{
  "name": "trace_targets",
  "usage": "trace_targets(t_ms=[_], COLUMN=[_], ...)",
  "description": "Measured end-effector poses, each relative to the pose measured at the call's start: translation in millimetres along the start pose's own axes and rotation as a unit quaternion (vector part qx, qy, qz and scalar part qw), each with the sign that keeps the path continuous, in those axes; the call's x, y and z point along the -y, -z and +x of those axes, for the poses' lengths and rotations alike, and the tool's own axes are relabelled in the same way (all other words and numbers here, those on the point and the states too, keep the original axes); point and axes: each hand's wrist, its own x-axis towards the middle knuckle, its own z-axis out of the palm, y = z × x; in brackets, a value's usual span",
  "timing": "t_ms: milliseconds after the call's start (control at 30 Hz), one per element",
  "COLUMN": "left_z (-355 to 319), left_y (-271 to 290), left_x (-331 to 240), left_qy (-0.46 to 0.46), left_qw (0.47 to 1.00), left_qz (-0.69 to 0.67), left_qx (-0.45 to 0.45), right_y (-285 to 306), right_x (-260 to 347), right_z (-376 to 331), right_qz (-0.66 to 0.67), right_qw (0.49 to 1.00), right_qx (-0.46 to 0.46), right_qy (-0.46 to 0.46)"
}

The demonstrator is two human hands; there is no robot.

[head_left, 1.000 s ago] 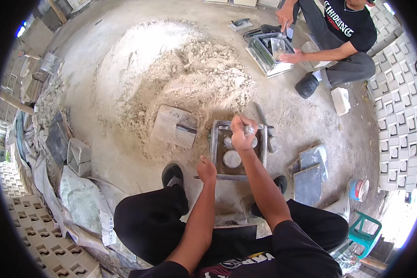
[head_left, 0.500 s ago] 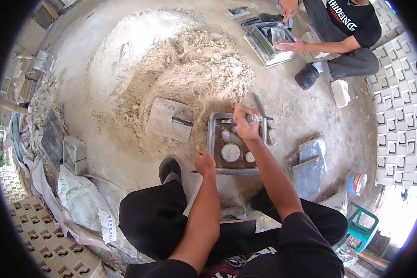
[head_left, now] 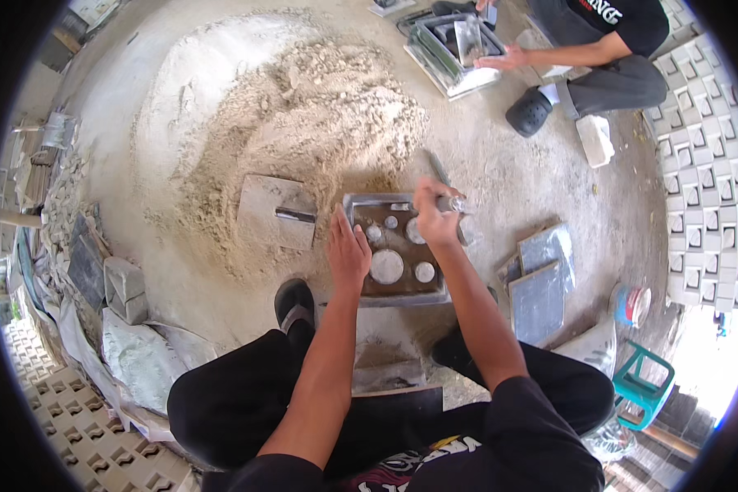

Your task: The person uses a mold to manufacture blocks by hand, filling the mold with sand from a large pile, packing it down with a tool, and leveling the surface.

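Between my feet lies a rectangular metal mould frame [head_left: 398, 301] with a brown bed inside, where several pale round discs of different sizes show, the largest disc [head_left: 386, 266] near the front left. My left hand [head_left: 349, 256] is open, fingers stretched along the frame's left side. Over the frame's far right part, my right hand [head_left: 436, 215] is closed around a short tool [head_left: 455, 203] with a shiny, rounded end; its exact kind is unclear. That hand hides part of one disc and the frame's right edge. A long flat bar [head_left: 437, 167] lies just beyond.
A square board with a dark handle [head_left: 295, 215] rests at the left against a large heap of pale powder [head_left: 303, 123]. Flat grey plates [head_left: 537, 299] lie at right, near a bucket [head_left: 631, 305] and a green stool [head_left: 644, 385]. Far right, a co-worker's hand [head_left: 504, 59] touches another mould.
My left hand has moved from the frame's near left corner up to its left side, its curled fingers now stretched out. My right hand still grips the tool. The whole view has shifted slightly.
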Motion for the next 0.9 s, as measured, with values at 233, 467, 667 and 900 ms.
trace_targets(t_ms=[233,467,667,900], left_z=[-2,5,6,8], left_y=[3,10,5,2], left_x=[3,-1,6,9], left_qy=[-0.016,-0.029,-0.045,-0.032], left_qw=[0.999,0.998,0.996,0.997], left_qz=[0.016,-0.026,-0.077,-0.074], left_qx=[0.047,0.047,0.021,0.022], right_y=[-29,-67,-74,-70], right_x=[-12,-15,7,20], right_z=[10,20,33,27], right_qz=[-0.049,0.028,-0.015,-0.024], right_qw=[0.997,0.996,0.990,0.987], right_qx=[0.046,0.034,0.101,0.099], right_qy=[0.049,-0.079,-0.094,-0.122])
